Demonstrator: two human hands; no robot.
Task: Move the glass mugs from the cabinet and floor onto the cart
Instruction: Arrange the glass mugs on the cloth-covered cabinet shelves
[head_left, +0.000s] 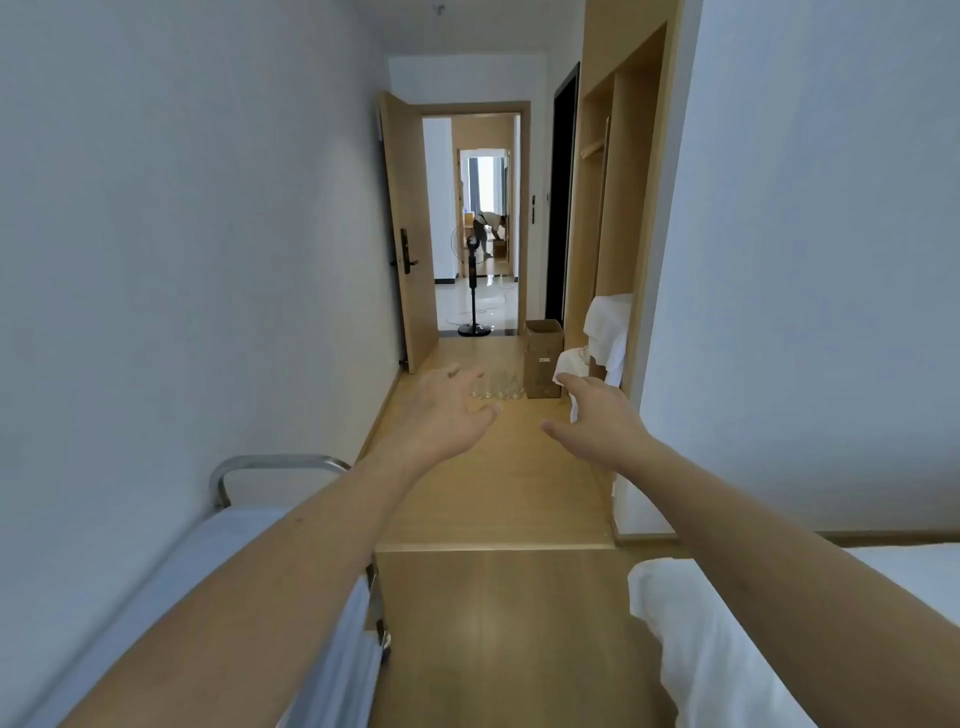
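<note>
Glass mugs (497, 387): a small cluster stood on the wooden floor (493, 483) far down the corridor, just left of a cardboard box (544, 358); the count could not be told. Your left hand (447, 410): stretched forward, fingers spread wide, empty, overlapping the cluster's left edge in view but well short of it. Your right hand (597, 415): likewise extended, fingers apart, holding nothing. Cart (270, 467): at lower left against the wall, metal rail showing, its top covered in pale cloth, beneath your left forearm. Cabinet (618, 208): open wooden recess at right, white cloth (608, 332) draped at its base. Bed (727, 649): white linen, lower right. Beyond: an open door (410, 234) and a standing fan (474, 280).
</note>
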